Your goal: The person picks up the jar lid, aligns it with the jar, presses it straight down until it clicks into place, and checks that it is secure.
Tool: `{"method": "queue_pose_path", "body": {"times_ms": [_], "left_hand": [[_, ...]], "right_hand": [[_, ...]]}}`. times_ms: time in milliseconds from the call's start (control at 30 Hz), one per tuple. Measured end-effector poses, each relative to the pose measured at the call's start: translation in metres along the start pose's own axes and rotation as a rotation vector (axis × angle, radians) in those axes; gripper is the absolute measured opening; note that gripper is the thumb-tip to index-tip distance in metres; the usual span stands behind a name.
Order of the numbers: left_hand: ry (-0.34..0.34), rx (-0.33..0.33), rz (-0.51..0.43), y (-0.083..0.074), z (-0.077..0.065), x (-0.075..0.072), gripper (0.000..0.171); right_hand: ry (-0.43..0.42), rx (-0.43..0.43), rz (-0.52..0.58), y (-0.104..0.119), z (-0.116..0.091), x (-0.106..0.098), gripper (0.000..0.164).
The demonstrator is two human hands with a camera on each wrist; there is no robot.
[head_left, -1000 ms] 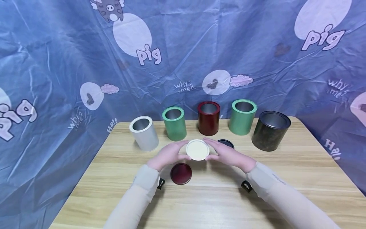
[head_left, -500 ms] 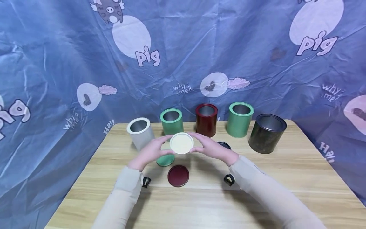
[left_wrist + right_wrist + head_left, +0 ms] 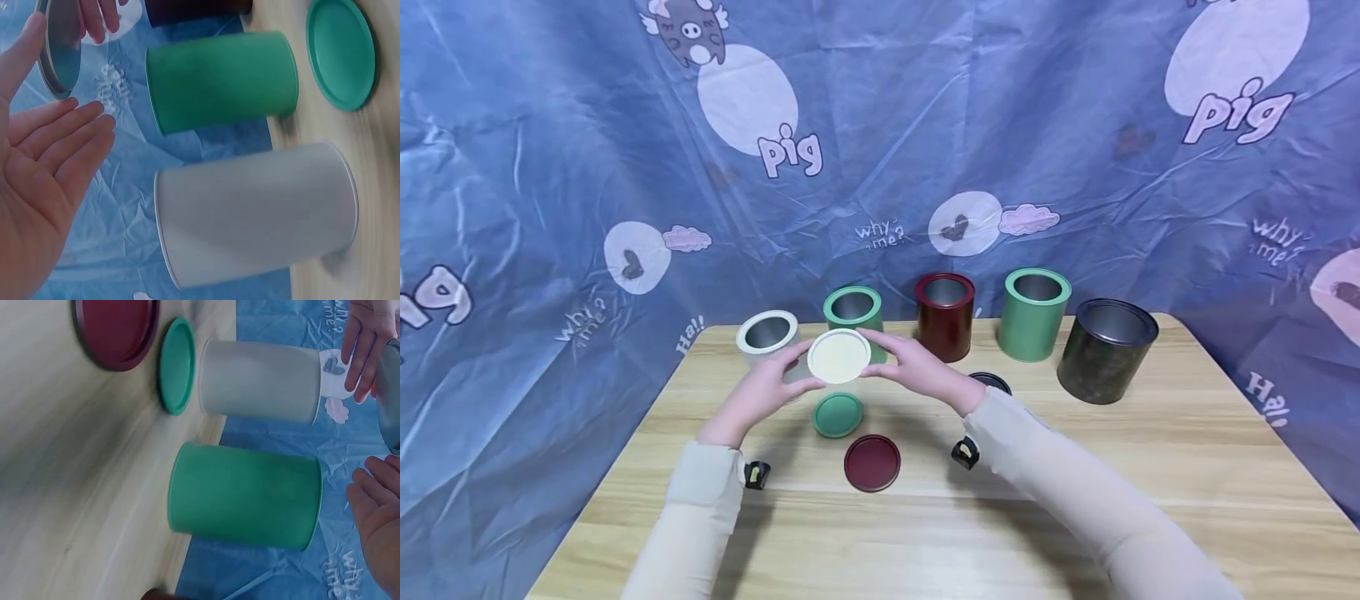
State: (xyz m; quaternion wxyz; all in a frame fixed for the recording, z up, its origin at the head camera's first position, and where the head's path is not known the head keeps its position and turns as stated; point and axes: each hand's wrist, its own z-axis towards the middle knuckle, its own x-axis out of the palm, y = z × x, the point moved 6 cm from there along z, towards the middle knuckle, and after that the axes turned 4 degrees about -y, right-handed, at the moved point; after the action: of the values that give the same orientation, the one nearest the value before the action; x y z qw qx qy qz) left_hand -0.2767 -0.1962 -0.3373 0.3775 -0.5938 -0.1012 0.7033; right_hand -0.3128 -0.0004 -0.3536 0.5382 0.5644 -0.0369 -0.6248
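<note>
A white round lid (image 3: 839,357) is held up in the air between both hands. My left hand (image 3: 758,396) grips its left edge with thumb and fingertips; my right hand (image 3: 923,375) grips the right edge the same way. In the left wrist view the lid's greyish underside shows, with the other fingers stretched out past its rim. Just behind and left of the lid stands an open white can (image 3: 256,212), partly covered by the left hand in the head view. An open green can (image 3: 222,81) stands behind the lid.
A green lid (image 3: 838,415) and a dark red lid (image 3: 872,462) lie on the wooden table (image 3: 880,542); a black lid (image 3: 991,382) is half hidden behind the right forearm. Further right stand an open red can (image 3: 944,325), another green can (image 3: 1033,321) and a wider black can (image 3: 1105,358).
Both hands have carried the white lid leftward and away from the body, toward the white can and left green can. The green lid beneath has come into view.
</note>
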Motion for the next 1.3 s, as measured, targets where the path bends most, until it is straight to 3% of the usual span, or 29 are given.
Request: {"method": "queue_pose_path", "body": {"times_ms": [300,600,967,1100,1300], "left_hand": [[-0.021,-0.047,0.021,0.019,0.001,-0.022,0.068],[-0.061,-0.05,0.053,0.034,0.0,-0.047,0.064],[-0.077,-0.107,-0.017,0.053,0.015,-0.06,0.065],[-0.088,-0.102,-0.002,0.062,0.019,-0.065,0.065],[-0.07,-0.169,-0.018,0.081,0.019,-0.068,0.068]], "right_hand": [[0.063,-0.009,0.025,0.01,0.031,0.011,0.068],[0.075,-0.032,0.023,0.017,0.064,0.026,0.067],[-0.021,0.029,0.023,0.014,0.089,0.031,0.061],[-0.006,0.053,0.008,0.012,0.098,0.036,0.064],[0.027,0.1,0.026,0.012,0.112,0.047,0.067]]}}
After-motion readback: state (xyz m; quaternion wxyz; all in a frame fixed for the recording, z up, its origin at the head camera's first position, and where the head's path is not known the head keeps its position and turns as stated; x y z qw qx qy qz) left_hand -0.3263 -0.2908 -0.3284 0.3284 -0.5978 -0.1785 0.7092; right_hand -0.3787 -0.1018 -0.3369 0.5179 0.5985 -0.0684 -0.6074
